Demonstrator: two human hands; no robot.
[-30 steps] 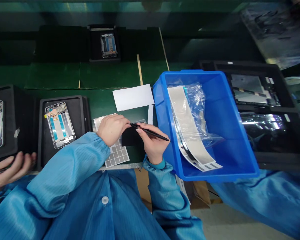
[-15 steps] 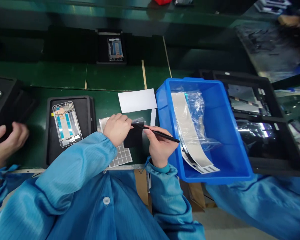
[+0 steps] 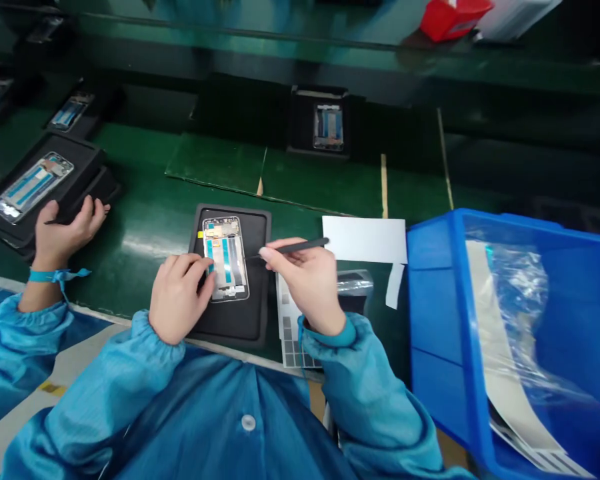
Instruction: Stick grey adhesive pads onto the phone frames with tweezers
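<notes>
An opened phone [image 3: 224,259] with its inner parts showing lies in a black tray [image 3: 255,317]. My left hand [image 3: 180,293] is curled at the phone's left edge, thumb and forefinger touching it and close together. In my right hand [image 3: 307,283] are black tweezers [image 3: 300,246], held between thumb and fingers. Their tip points left, at the phone's right edge. Partly under my right wrist lie a sheet of small grey stickers [image 3: 293,347] and a dark piece with clear film [image 3: 355,287].
A blue bin [image 3: 437,313] with plastic wrap and pale strips stands at the right. White paper [image 3: 365,239] lies beside it. At left, a co-worker's hand [image 3: 65,233] holds stacked trays [image 3: 87,160] with a phone. Another phone tray [image 3: 300,130] sits farther back.
Both hands have moved from the sticker sheet to the phone in the tray. The tweezers now point at the phone. The view has shifted left, and the co-worker's trays show more fully.
</notes>
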